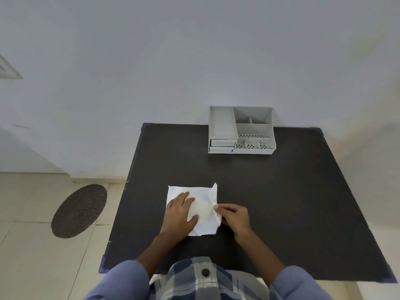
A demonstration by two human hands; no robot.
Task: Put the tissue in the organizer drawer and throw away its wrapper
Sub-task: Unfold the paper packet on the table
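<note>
Both forearms are bare below blue sleeves (127, 276) pushed up near the elbows. The shirt (194, 284) is a blue, grey and white plaid (one dark round button (205, 272) sits on its placket).

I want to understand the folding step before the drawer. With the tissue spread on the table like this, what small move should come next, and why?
Probably the right hand should carry the lifted right edge of the tissue over to the left, folding it. The left hand lies flat on the sheet, pinning it, and the organizer has small, shut drawers, so the open sheet looks too wide to fit.
</note>
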